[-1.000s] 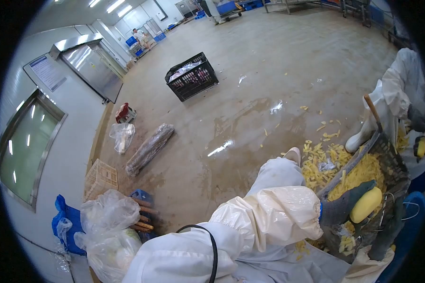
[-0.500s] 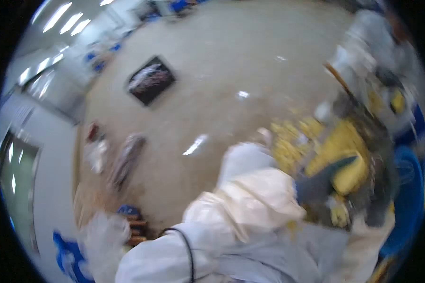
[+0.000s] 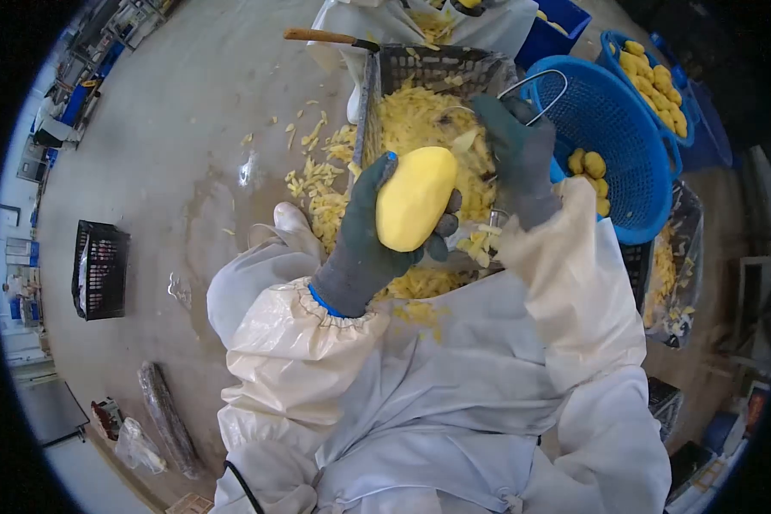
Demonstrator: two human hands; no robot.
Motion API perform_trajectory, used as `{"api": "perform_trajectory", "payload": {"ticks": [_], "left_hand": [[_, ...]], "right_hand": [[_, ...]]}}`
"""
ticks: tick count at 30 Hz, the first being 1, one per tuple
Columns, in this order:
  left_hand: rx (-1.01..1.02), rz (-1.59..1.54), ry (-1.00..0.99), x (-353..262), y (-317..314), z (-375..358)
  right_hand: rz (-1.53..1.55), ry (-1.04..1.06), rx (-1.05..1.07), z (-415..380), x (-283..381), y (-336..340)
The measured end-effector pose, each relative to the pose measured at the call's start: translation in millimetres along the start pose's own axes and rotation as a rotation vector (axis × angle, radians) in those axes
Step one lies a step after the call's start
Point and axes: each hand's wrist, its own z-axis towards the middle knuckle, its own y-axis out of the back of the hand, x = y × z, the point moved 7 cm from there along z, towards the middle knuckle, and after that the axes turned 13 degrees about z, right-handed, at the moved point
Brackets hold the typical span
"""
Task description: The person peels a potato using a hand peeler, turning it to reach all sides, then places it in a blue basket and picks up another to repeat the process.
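My left hand (image 3: 373, 224), in a dark green and grey glove, is closed around a peeled yellow potato (image 3: 416, 197) held above a black crate (image 3: 370, 128) of peelings. To the right, my gloved right hand (image 3: 516, 152) is closed on what looks like a peeler (image 3: 546, 72). Its looped metal handle sticks out past the fingers, while its working end is mostly hidden. The right hand is apart from the potato. Yellow peelings (image 3: 420, 116) fill the crate below both hands.
A blue basket (image 3: 630, 176) with a few potatoes stands at the right. Behind it is another basket (image 3: 610, 51) full of potatoes. A wooden-handled tool (image 3: 321, 35) rests across the crate's far corner. Peelings (image 3: 321, 184) litter the floor. Another person's apron (image 3: 497, 26) shows across the crate.
My view has swung toward the crate, now central. The left hand and potato show clearly at the centre, and the right hand with the metal tool is in plain sight.
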Motion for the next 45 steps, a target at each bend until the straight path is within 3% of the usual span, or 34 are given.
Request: {"api": "perform_trajectory", "payload": {"ticks": [2, 7, 10, 15, 19, 22, 25, 26, 29, 31, 32, 34, 36, 40, 43, 45], "left_hand": [[0.033, 0.097, -0.030, -9.3, -11.3, -5.9], [-0.171, 0.365, -0.188, -18.3, -3.7, -8.4], [-0.179, 0.426, -0.202, -21.0, -0.6, -10.9], [-0.221, 0.616, -0.279, -31.9, -5.8, -15.7], [-0.317, 0.876, -0.375, -43.4, -9.1, -16.7], [-0.349, 0.980, -0.385, -41.9, -10.5, -17.6], [-0.223, 0.621, -0.335, -31.7, -7.8, -15.2], [-0.190, 0.572, -0.310, -32.0, -7.8, -14.0], [-0.124, 0.395, -0.247, -27.4, -2.0, -11.2], [-0.080, 0.294, -0.185, -23.1, 2.7, -3.3], [-0.033, 0.203, -0.111, -17.4, 0.5, -4.1], [0.061, 0.026, 0.035, -8.0, -6.5, -8.9], [0.081, 0.070, -0.005, -8.6, -8.8, -8.9], [-0.024, -0.014, 0.030, -12.1, -2.1, -7.7], [-0.076, 0.072, -0.063, -14.2, -2.7, -2.8], [0.038, 0.123, -0.030, -10.9, -4.1, -3.6]], "right_hand": [[-0.029, 0.047, -0.071, 10.3, -0.1, 10.5], [0.398, -0.200, 0.160, -9.0, 22.4, -14.2], [0.256, -0.157, 0.222, -21.2, 29.9, -31.2], [0.058, -0.054, -0.060, 11.0, -7.1, 14.3], [0.291, -0.261, 0.050, -9.3, 12.9, -5.0], [0.310, -0.325, 0.302, -17.8, 13.2, -23.3], [-0.042, 0.131, -0.029, 15.9, -13.0, 11.3], [-0.015, 0.022, -0.105, 20.8, -22.1, 25.6], [0.247, -0.298, 0.051, -3.5, 11.4, -4.9], [0.375, -0.320, 0.196, -20.1, 23.2, -23.5], [0.440, -0.328, 0.267, -25.3, 25.9, -31.4], [0.304, -0.158, 0.133, -12.8, 13.0, -21.6], [0.035, 0.031, -0.019, 1.5, 7.5, -6.6], [0.191, -0.289, 0.076, -12.3, 11.4, -11.2], [0.104, -0.141, 0.159, -33.4, 39.6, -36.2], [0.060, -0.046, 0.138, -28.3, 43.8, -36.8]]}}
